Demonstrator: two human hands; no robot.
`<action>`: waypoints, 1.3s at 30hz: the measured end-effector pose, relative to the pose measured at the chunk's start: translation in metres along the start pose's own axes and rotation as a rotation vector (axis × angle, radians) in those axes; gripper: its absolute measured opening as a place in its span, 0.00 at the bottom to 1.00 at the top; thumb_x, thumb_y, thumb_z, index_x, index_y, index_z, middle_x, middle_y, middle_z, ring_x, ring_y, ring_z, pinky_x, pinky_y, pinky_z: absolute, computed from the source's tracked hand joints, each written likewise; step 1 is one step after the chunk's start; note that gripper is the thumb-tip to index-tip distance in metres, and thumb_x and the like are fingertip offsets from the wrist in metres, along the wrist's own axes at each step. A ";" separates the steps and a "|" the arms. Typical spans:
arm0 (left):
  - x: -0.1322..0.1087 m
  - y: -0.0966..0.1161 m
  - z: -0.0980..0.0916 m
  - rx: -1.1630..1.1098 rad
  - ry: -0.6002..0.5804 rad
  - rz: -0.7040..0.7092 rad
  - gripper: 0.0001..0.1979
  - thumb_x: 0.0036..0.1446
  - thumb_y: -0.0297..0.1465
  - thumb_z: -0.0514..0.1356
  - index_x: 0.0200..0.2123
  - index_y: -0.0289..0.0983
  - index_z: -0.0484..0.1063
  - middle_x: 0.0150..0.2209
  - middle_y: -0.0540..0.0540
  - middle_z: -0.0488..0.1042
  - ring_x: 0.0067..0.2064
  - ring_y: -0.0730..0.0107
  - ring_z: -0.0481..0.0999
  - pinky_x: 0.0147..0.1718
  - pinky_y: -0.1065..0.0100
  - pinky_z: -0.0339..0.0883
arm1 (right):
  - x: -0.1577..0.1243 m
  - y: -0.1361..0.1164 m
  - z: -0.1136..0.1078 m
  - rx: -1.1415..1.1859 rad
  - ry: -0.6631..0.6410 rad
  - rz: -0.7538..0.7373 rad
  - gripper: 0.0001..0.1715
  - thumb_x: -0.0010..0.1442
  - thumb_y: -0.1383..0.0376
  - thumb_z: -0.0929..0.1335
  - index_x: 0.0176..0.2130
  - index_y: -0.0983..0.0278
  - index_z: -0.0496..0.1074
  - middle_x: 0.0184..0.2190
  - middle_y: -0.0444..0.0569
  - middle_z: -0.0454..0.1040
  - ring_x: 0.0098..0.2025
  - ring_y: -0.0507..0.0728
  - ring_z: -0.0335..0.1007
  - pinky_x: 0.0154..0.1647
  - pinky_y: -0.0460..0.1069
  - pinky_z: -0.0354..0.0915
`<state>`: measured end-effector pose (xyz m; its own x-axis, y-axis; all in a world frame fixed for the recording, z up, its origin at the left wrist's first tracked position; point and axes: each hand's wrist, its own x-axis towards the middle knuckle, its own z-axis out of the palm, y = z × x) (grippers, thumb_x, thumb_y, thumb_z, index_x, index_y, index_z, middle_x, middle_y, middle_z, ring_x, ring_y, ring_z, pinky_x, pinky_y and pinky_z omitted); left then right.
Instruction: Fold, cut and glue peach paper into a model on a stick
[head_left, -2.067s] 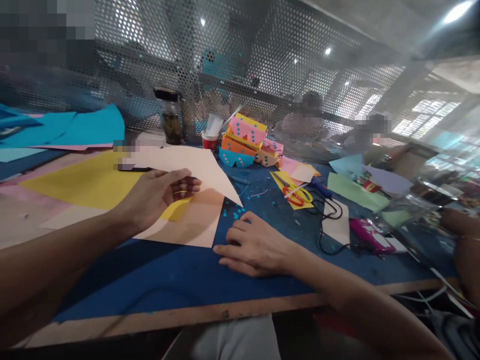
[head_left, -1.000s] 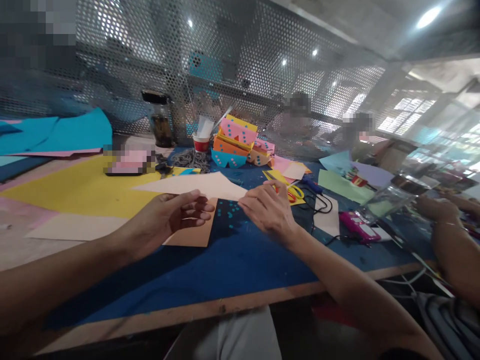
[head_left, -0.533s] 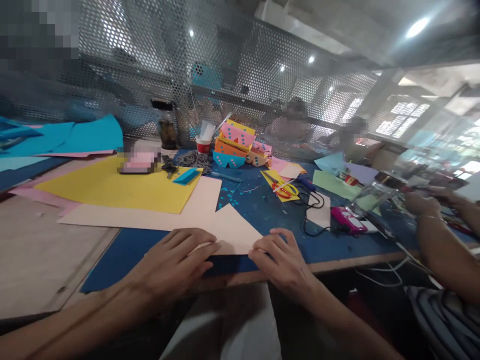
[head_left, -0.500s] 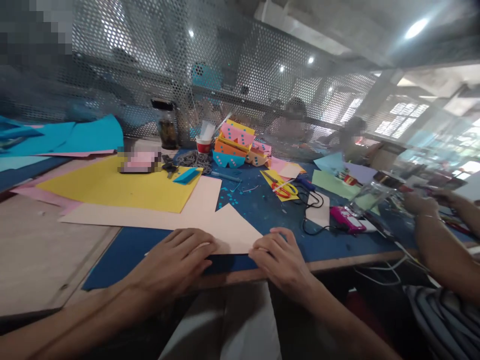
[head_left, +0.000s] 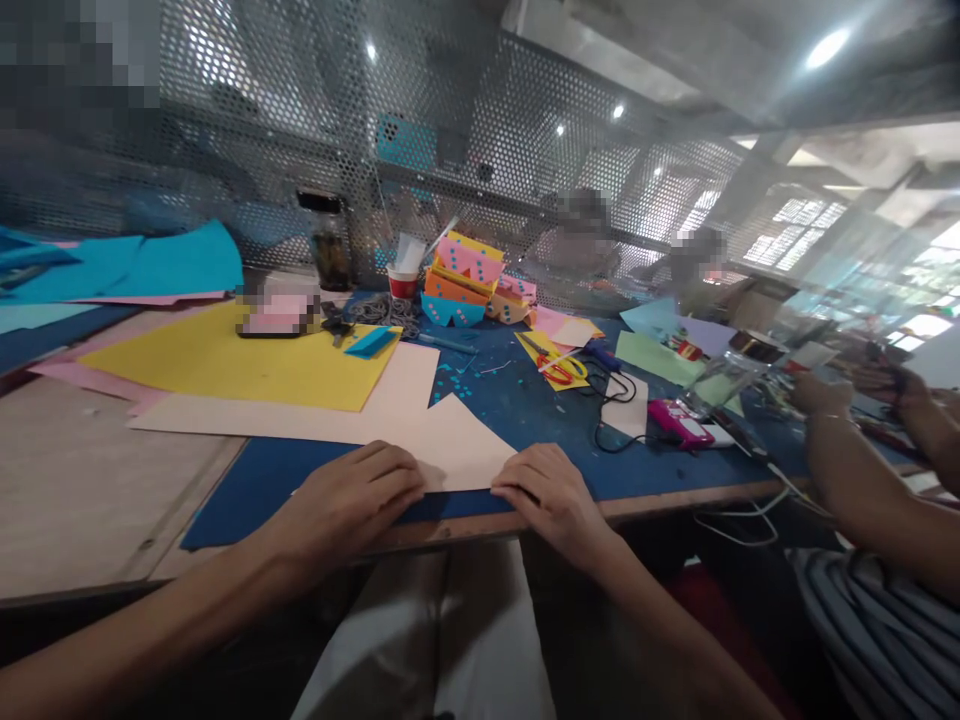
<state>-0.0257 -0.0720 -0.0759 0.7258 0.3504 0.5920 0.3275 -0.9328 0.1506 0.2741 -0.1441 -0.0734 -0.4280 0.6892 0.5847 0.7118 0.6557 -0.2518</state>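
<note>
A blue-topped counter [head_left: 247,485] is stretching out in front of the person, its wooden front edge [head_left: 450,530] running beneath the hands. The left hand [head_left: 367,485] is pressing bent fingers onto the near left part of a pale sheet [head_left: 465,450]; its thumb is hiding, so whether it is gripping cannot be told. The right hand [head_left: 547,485] is pinching the sheet's near right corner. Between the hands the sheet is lying flat, its near side running just inside the counter's edge and one point reaching ahead of them. Lining it up seems to be done; no blue squares are showing on it, and any crease under the fingers is hiding, so its shaping looks to be only beginning. Toward the person, the edge is leaving a narrow margin for drawing the sheet closer. Ahead of the left hand, a second pale sheet [head_left: 416,370] and a yellow sheet [head_left: 285,370] are crowding the space, so sliding that way would be risking a snag. Ahead of the right hand, blue surface is offering room as far as the scattered blue scraps [head_left: 454,382] and the scissors [head_left: 550,362], with a magenta device [head_left: 682,425] bounding it farther right. Well beyond the hands, folded papers [head_left: 469,262] bearing small squares are standing together, apparently finished, near a red cup [head_left: 403,288], and a perforated screen [head_left: 465,120] is closing off the back.
</note>
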 end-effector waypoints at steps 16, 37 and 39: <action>0.002 0.003 -0.003 0.064 0.009 0.020 0.10 0.74 0.27 0.57 0.42 0.37 0.78 0.40 0.46 0.83 0.42 0.65 0.80 0.40 0.67 0.74 | 0.000 0.000 -0.002 0.073 -0.032 0.144 0.07 0.72 0.62 0.73 0.39 0.60 0.77 0.38 0.46 0.80 0.44 0.57 0.74 0.48 0.54 0.61; 0.003 0.005 -0.002 -0.058 0.014 -0.089 0.06 0.74 0.25 0.57 0.42 0.36 0.74 0.39 0.46 0.79 0.43 0.64 0.76 0.44 0.65 0.73 | 0.022 -0.027 0.008 -0.100 -0.140 0.097 0.07 0.77 0.63 0.68 0.44 0.61 0.76 0.38 0.46 0.79 0.42 0.57 0.71 0.47 0.54 0.59; 0.000 0.005 -0.002 -0.076 0.027 -0.095 0.05 0.74 0.25 0.58 0.45 0.36 0.74 0.40 0.46 0.79 0.44 0.65 0.77 0.44 0.65 0.73 | 0.021 -0.026 0.010 -0.057 -0.126 0.124 0.06 0.76 0.63 0.69 0.43 0.60 0.76 0.39 0.45 0.79 0.42 0.56 0.71 0.47 0.54 0.59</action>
<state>-0.0252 -0.0768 -0.0737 0.6767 0.4360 0.5933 0.3465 -0.8996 0.2659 0.2410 -0.1430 -0.0625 -0.3988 0.7991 0.4498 0.7924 0.5472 -0.2695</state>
